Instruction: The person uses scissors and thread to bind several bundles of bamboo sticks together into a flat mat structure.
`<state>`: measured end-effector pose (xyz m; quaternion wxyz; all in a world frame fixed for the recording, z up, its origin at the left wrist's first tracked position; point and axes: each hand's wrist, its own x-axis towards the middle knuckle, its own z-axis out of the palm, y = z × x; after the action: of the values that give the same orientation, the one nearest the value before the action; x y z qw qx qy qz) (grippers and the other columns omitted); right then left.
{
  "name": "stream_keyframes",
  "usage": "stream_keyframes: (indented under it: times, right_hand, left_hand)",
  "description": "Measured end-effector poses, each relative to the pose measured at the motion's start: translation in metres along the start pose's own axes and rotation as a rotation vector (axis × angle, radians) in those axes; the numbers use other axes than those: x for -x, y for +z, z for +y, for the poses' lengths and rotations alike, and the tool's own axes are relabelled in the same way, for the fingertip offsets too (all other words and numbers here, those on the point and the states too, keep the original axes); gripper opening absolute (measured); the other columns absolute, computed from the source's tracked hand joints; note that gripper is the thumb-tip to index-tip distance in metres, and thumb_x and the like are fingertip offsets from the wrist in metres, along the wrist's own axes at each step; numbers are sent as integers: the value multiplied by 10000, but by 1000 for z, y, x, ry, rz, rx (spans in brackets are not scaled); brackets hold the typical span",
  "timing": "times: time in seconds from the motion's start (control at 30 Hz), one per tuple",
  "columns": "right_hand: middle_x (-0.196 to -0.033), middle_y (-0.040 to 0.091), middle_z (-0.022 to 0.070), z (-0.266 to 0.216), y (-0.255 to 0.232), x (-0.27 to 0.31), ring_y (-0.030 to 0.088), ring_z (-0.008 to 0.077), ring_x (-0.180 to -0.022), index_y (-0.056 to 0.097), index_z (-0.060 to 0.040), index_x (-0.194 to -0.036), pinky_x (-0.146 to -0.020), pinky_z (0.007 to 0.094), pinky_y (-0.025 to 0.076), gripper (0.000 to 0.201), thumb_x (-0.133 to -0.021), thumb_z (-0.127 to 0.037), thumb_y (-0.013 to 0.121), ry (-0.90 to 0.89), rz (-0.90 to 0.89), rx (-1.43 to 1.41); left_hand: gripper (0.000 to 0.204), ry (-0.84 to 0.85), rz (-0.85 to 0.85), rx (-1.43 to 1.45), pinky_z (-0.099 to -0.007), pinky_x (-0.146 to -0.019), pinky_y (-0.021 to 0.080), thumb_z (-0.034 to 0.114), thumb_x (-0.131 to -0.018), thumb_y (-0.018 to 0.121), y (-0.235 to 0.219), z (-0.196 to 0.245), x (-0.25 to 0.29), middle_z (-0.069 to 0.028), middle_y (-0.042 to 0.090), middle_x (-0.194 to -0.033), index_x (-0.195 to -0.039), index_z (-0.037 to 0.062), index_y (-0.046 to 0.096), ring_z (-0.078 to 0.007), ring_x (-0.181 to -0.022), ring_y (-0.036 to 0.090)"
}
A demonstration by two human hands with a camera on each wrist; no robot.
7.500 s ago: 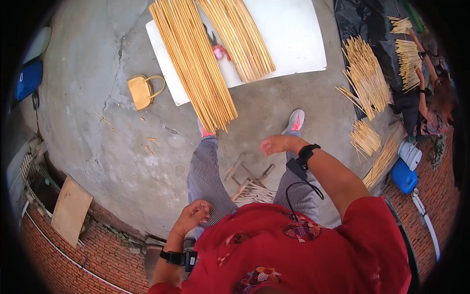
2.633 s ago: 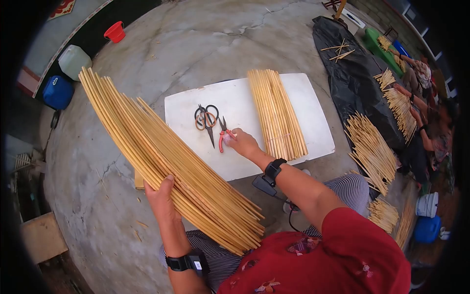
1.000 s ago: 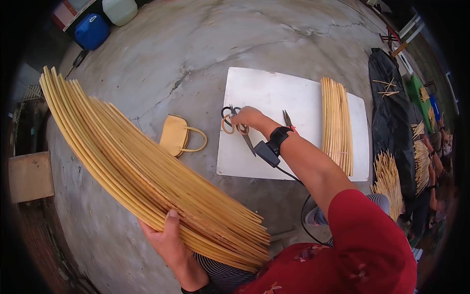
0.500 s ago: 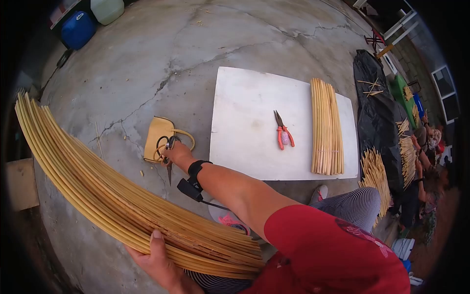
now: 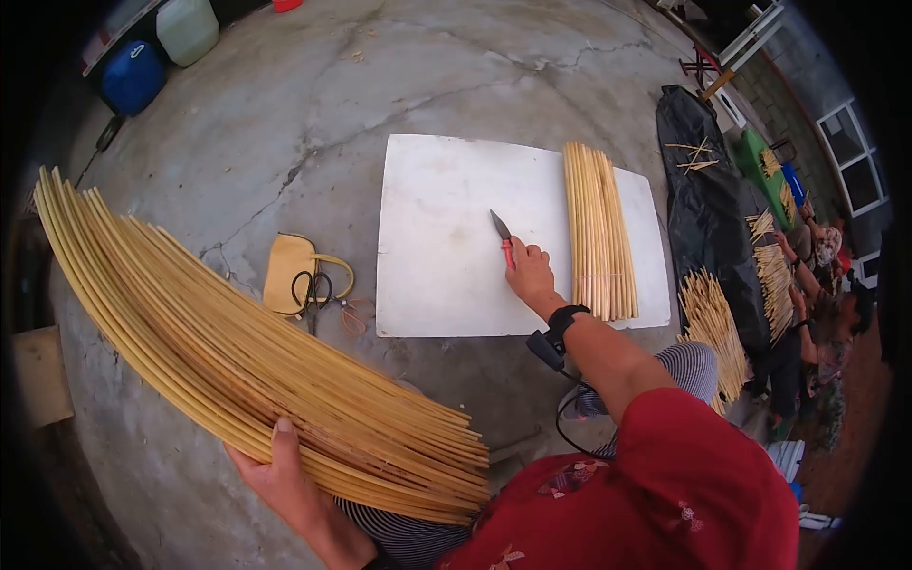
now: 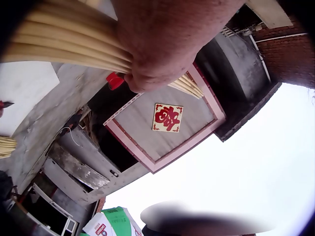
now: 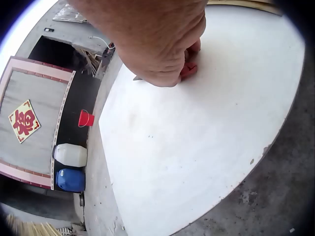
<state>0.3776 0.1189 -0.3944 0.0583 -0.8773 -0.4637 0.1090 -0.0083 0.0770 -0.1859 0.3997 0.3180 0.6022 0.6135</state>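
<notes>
My left hand grips a long, slightly curved bundle of tan sticks, thumb on top, at the lower left. In the left wrist view, stick ends show on either side of that hand. My right hand holds red-handled pliers over the white board, their dark jaws pointing away. In the right wrist view the hand hides most of the pliers' red handle. A second, flatter bundle of sticks lies on the board to the right. Scissors overlap a yellow handbag on the floor.
Right of the board, a black plastic sheet carries loose sticks, with a larger pile beside it. Another person handles sticks at the far right. Blue and white jugs stand at the back left.
The right hand carried the scissors from the board to the handbag and released them, then went back right and took the pliers. Earlier, the left hand picked up the long bundle from the board.
</notes>
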Motion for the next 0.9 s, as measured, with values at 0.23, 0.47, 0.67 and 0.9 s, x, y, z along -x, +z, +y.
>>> stream_keyframes:
  times: [0.23, 0.47, 0.67, 0.9]
  right_hand:
    - [-901, 598, 134, -8, 7, -5, 612, 303, -856, 480, -165, -1119, -735, 360, 488, 478, -685, -254, 661, 72, -29, -372]
    - [-755, 581, 65, -59, 2, 6, 570, 149, -584, 482, -33, -1025, -572, 281, 459, 283, -759, -32, 581, 82, -274, -1110]
    - [-754, 598, 80, -183, 34, 39, 591, 147, -587, 512, -16, -991, -565, 270, 475, 206, -797, -40, 578, -405, -721, -1206]
    - [-1091, 589, 172, -247, 101, 73, 552, 303, -1034, 496, -57, -1211, -872, 368, 438, 452, -817, -245, 616, -729, -363, -622]
  left_hand:
    - [367, 14, 7, 16, -290, -759, 488, 8, -806, 559, -14, -6, -2, -129, 575, -1006, -1149, -37, 439, -185, -847, 591]
    - [399, 6, 51, -38, -293, -769, 485, -3, -785, 557, -12, -1, -3, -133, 572, -1020, -1162, -45, 432, -195, -861, 587]
    - [420, 12, 46, -45, -291, -782, 480, 7, -790, 564, -15, -9, -9, -137, 568, -1041, -1183, -43, 425, -197, -883, 583]
    - [409, -11, 5, -63, -286, -793, 476, 18, -796, 572, -9, -8, -8, -137, 559, -1066, -1176, -41, 432, -193, -904, 577]
